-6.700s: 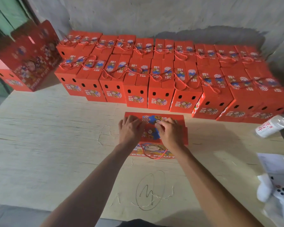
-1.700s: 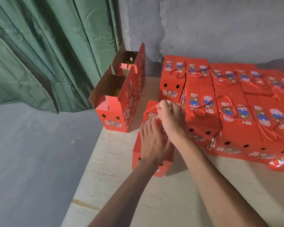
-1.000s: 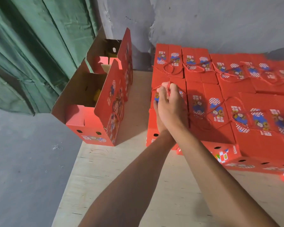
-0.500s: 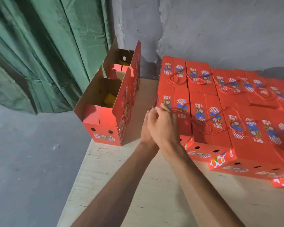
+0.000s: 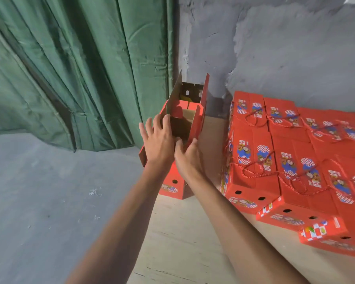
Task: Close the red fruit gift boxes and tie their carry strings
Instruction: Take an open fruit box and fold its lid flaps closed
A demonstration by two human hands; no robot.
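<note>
At mid-frame, the open red box point(image 5: 178, 160) stood on the bench point(image 5: 182, 242). The left hand point(image 5: 159, 140) lay flat-fingered against its left flap; the right hand point(image 5: 188, 154) pinched its right flap. Tied boxes point(image 5: 285, 160) filled the right side.

Both hands point(image 5: 172, 148) on open red box point(image 5: 184, 124) flaps, table edge

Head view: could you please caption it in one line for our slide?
Both hands, left hand and right hand, reach the open red cardboard gift box beside closed, string-tied red boxes.
</note>
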